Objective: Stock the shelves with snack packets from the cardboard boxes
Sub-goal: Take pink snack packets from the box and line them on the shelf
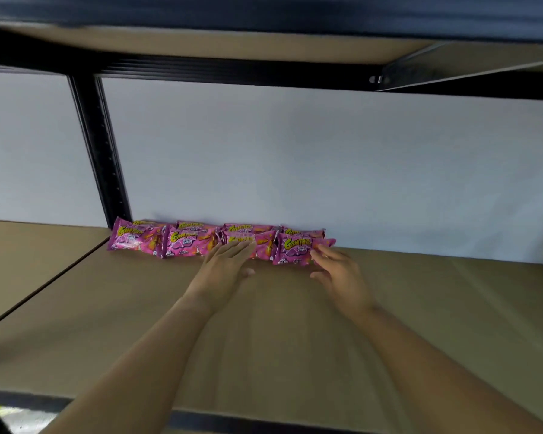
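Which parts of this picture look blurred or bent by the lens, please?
Head view: the left hand and right hand are motion-smeared at the fingers; the pink snack packets read fairly sharp; the black shelf post bows from wide-angle distortion.

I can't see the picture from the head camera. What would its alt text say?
Two bare hands, the left hand and the right hand, reach with open fingers to a row of pink snack packets at the back of a brown shelf, against a white wall.
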The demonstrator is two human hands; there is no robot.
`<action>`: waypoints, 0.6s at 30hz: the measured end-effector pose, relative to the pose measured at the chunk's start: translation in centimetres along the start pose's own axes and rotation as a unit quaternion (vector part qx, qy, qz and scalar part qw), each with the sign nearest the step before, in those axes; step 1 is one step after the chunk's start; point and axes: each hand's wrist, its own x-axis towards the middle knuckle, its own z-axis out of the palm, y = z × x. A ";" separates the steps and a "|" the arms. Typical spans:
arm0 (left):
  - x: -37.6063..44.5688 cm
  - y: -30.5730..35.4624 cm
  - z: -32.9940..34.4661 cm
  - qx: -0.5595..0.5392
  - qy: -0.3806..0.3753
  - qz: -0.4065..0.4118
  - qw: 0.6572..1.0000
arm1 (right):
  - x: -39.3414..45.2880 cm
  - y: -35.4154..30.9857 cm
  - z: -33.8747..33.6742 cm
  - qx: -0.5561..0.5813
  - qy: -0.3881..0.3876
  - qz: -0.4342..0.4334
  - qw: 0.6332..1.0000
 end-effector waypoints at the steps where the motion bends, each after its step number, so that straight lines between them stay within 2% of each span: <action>1: -0.9 0.7 -0.5 -0.009 0.007 0.005 1.000 | -1.0 -0.6 -0.8 0.004 -0.003 0.005 1.000; 5: -5.7 4.6 -2.6 -0.057 0.024 0.006 0.998 | -5.8 -4.2 -4.2 0.013 0.004 -0.009 1.000; 9: -11.1 9.2 -4.4 -0.070 0.007 -0.011 0.997 | -11.4 -8.7 -7.7 0.055 -0.031 0.036 0.997; 11: -14.1 11.1 -5.1 -0.073 0.027 -0.006 0.997 | -14.1 -10.9 -9.1 0.074 -0.042 0.044 0.995; 15: -20.6 14.3 -5.8 -0.073 0.112 0.010 0.991 | -19.4 -14.4 -10.6 0.105 -0.011 -0.017 0.994; 18: -25.4 14.8 -3.5 -0.068 0.115 0.017 0.991 | -24.2 -15.2 -8.8 0.130 0.019 -0.063 0.989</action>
